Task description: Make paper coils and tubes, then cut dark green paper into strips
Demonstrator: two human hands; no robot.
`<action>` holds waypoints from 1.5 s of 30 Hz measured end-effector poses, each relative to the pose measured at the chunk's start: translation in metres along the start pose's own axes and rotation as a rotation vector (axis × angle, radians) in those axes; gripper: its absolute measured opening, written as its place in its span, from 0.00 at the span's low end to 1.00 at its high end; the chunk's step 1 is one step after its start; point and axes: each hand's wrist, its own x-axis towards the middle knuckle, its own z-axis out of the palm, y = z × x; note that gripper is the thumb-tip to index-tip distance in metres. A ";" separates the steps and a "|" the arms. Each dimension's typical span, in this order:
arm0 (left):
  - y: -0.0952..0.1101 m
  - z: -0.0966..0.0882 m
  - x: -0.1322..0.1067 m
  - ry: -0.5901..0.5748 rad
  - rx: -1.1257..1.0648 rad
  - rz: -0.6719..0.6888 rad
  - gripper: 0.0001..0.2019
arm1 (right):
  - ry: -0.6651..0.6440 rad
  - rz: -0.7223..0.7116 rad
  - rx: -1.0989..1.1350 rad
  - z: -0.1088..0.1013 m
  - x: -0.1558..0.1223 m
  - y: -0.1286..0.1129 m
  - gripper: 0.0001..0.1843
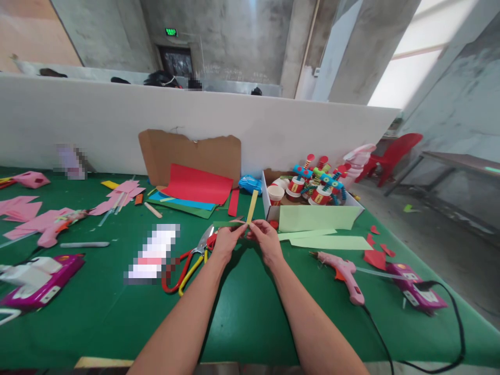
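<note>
My left hand (pixel 230 239) and my right hand (pixel 265 239) meet over the middle of the green table, fingertips pinched together. Between them stands a yellow paper strip (pixel 252 205), its lower end at the fingertips. A dark green paper strip (pixel 224 224) points left from my left hand's fingers, at right angles to the yellow one. Just left of that hand lie red-handled scissors (pixel 187 258) and a yellow-handled tool (pixel 191 276), partly overlapping. A red paper strip (pixel 233 202) rests on the table beyond my left hand.
A box (pixel 269 200) of paper-cup figures stands behind pale green sheets (pixel 332 242). Pink glue guns lie right (pixel 344 273) and left (pixel 58 229), near purple power strips (pixel 416 291). Coloured sheets (pixel 199 185) lean on cardboard (pixel 187 151) before a white partition (pixel 97 120).
</note>
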 end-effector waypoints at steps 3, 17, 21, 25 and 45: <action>0.000 -0.001 -0.001 0.001 0.090 0.018 0.16 | -0.026 0.014 -0.040 -0.003 0.001 -0.003 0.18; 0.003 0.003 -0.001 0.019 -0.044 -0.029 0.20 | 0.049 0.043 -0.012 -0.001 0.001 -0.002 0.19; 0.002 0.002 0.000 0.073 0.013 -0.026 0.20 | 0.051 0.035 -0.014 -0.001 0.001 0.000 0.20; 0.002 0.001 0.000 0.058 0.034 -0.001 0.20 | 0.022 0.045 -0.015 -0.002 0.002 0.002 0.20; 0.004 0.003 0.000 -0.025 0.014 -0.027 0.18 | 0.032 0.043 -0.006 -0.006 0.004 0.004 0.19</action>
